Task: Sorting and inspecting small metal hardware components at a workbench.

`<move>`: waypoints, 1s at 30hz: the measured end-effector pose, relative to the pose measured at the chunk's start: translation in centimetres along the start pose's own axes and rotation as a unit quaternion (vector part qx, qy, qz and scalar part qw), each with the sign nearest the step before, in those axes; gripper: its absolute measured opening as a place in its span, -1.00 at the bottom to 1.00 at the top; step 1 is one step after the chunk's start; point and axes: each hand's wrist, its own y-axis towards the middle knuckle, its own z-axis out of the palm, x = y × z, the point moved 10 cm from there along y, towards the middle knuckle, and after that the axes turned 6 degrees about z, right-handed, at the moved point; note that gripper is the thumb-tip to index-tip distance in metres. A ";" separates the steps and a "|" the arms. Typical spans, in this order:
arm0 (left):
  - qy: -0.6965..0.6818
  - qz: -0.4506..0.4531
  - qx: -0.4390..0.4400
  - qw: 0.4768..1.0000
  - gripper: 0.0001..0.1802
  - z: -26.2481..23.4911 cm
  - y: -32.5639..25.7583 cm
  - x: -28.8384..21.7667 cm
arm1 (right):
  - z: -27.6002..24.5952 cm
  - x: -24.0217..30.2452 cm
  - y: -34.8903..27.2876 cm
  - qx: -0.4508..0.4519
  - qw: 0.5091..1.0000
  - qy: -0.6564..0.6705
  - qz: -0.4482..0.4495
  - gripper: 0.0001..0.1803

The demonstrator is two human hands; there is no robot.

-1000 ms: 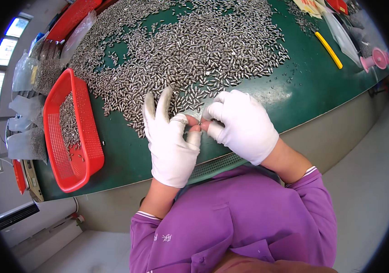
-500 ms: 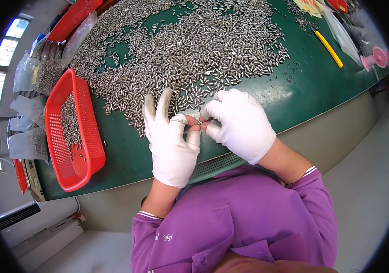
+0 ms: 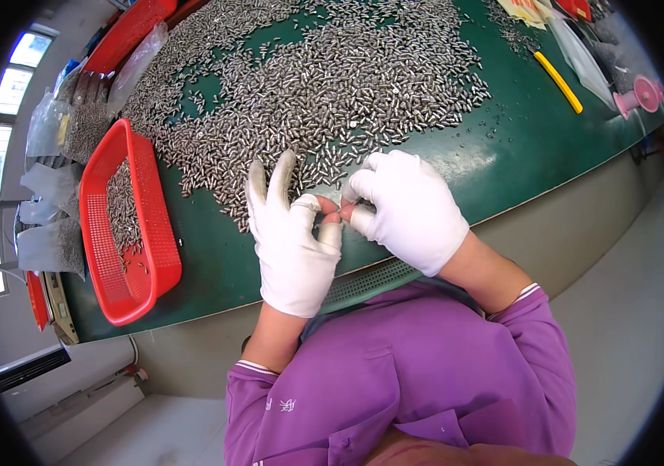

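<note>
My left hand [image 3: 291,252], in a white glove with bare thumb and index fingertips, pinches a tiny metal part near the front of the table. My right hand [image 3: 411,208], gloved the same way, meets it fingertip to fingertip and pinches at the same part. The fingers almost wholly cover that part, so its shape is hard to see. Just beyond my hands spreads a thick heap of small silvery cylindrical metal pieces [image 3: 339,93]. The middle and ring fingers of my left hand stretch out over the heap's near edge.
A red plastic basket [image 3: 162,260] at the left holds more metal pieces. On the green table [image 3: 495,167], a yellow-handled tool [image 3: 558,82] and a pink spool [image 3: 645,94] lie to the right. Bags of parts [image 3: 52,248] stand past the left edge. A green perforated tray [image 3: 371,281] sits below my hands.
My fingertips have drawn slightly closer together over the tiny part, which shows less than before. Otherwise my hands stay in nearly the same place.
</note>
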 end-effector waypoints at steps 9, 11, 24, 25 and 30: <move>-0.006 -0.001 0.001 1.000 -0.82 0.1 0.0 0.0 | 0.1 -0.1 -0.2 0.002 1.000 0.006 0.002 -0.84; -0.006 0.003 0.002 1.000 -0.82 0.1 0.0 0.0 | 0.0 0.0 -0.2 0.004 1.000 0.001 -0.004 -0.86; -0.065 0.040 0.038 0.996 -0.78 -0.6 -0.4 -0.9 | -1.3 0.0 -1.2 0.064 0.994 0.075 -0.054 -0.84; -0.015 0.026 0.014 0.999 -0.75 -0.7 0.2 -0.6 | -1.1 -0.3 -0.6 0.015 0.999 0.010 -0.042 -0.83; 0.040 -0.001 0.002 0.999 -0.71 0.2 1.7 -0.3 | -1.0 -0.4 0.6 -0.064 0.997 -0.042 -0.012 -0.86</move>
